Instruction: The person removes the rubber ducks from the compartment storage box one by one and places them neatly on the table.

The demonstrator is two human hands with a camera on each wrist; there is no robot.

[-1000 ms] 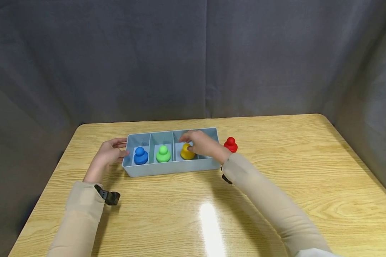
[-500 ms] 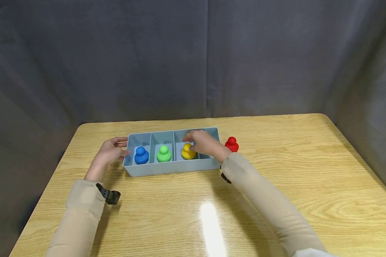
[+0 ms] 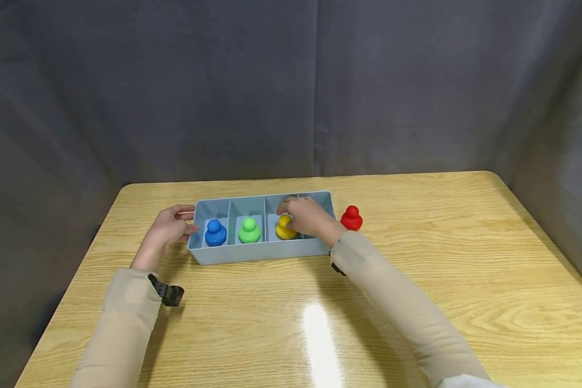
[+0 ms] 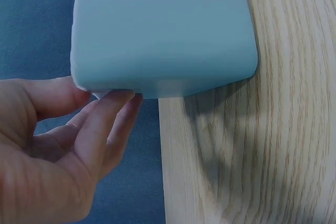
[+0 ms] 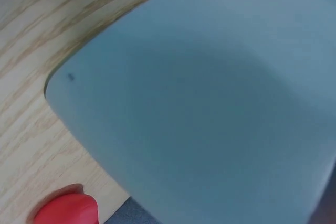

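1. Tray (image 3: 252, 253): a grey-blue box lying with its long axis left to right across the desk (image 3: 417, 269), open side up, divided by cross walls into compartments in a row.
2. Yellow piece (image 3: 284, 229): upright in the third compartment from the left, its round head up, partly covered by the right hand.
3. Right hand (image 3: 306, 216): reaches over the near wall into the tray; the fingers are curled round the yellow piece and grip it at the head. The right wrist view shows only the tray's outer wall (image 5: 210, 103) close up, so finger spread cannot be read there.
4. Left hand (image 3: 167, 230): at the tray's left end; the fingers (image 4: 113, 114) are nearly straight and relaxed, their tips touching the lower edge of the end wall (image 4: 163, 30), the thumb against the same corner. It holds nothing.
5. Blue piece (image 3: 215, 233) and green piece (image 3: 249, 230): upright in the first and second compartments from the left, clear of both hands.
6. Red piece (image 3: 351, 218): upright on the desk just beside the tray's right end, outside it; also seen at the lower edge of the right wrist view (image 5: 65, 211).
7. Open room: bare desk lies before the tray and to the right of the red piece; the desk's rear edge runs near the tray's far wall, with a dark curtain (image 3: 291, 86) behind.
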